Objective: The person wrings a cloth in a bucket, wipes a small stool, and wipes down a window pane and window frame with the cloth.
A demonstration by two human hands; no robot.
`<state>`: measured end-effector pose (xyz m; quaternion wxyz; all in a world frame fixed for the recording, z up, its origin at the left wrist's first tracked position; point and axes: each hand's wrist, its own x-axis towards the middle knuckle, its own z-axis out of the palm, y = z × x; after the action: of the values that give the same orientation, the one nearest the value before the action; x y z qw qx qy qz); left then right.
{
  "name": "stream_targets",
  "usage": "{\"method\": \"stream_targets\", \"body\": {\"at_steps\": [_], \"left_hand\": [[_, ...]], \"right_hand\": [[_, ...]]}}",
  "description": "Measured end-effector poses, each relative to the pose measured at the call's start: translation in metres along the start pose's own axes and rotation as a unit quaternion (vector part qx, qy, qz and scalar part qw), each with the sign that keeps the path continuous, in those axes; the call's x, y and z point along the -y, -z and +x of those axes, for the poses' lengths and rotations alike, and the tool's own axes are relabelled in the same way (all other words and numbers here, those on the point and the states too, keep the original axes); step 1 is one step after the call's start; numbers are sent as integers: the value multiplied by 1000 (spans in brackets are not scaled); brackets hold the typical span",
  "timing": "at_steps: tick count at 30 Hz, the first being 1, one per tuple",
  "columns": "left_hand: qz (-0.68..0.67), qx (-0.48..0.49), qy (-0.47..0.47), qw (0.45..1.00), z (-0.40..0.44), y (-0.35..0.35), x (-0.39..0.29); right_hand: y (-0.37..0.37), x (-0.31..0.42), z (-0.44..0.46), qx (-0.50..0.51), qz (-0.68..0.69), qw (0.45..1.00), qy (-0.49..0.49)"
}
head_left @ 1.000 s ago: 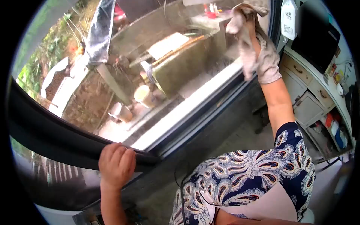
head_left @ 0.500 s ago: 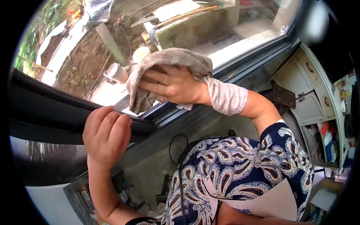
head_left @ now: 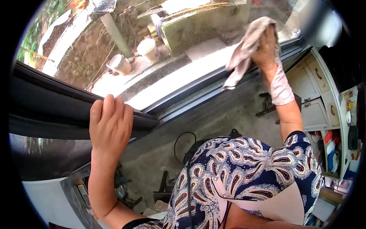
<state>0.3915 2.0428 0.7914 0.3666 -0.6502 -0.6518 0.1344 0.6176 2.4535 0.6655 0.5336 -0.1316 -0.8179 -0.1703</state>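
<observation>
A greyish-beige cloth [head_left: 246, 47] hangs from my right hand [head_left: 266, 49], held up at the window glass [head_left: 213, 28] near its right side. One end of the cloth is draped around my right wrist, and a loose corner dangles toward the sill. My left hand [head_left: 111, 124] has its fingers curled over the edge of the black window frame [head_left: 57, 95] at the left; the thumb is hidden. Below the glass runs the grey metal window track [head_left: 198, 97].
Outside the glass stand two pale buckets, one [head_left: 148, 50] beside the other [head_left: 120, 65], near a concrete block [head_left: 202, 30]. Indoors, a cream cabinet [head_left: 314, 110] with open shelves is at the right. A dark stool [head_left: 267, 107] and a looped cable [head_left: 179, 145] are on the floor.
My right hand has swept the cloth across the glass to the right and upward, uncovering the buckets outside. My left hand stays at the frame, its wrist slightly shifted.
</observation>
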Motion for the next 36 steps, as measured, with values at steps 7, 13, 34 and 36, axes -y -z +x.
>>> {"method": "stream_targets", "body": {"at_steps": [7, 13, 34, 36], "left_hand": [[-42, 41, 53, 997, -38, -13, 10], [-63, 4, 44, 997, -11, 10, 24], [40, -176, -123, 976, 120, 9, 53], [75, -195, -126, 970, 116, 12, 54]], "right_hand": [[24, -47, -19, -121, 140, 914, -361], [47, -74, -60, -289, 439, 641, -560], [-18, -111, -10, -138, 108, 875, -451], [-26, -105, -8, -186, 32, 880, -436]]}}
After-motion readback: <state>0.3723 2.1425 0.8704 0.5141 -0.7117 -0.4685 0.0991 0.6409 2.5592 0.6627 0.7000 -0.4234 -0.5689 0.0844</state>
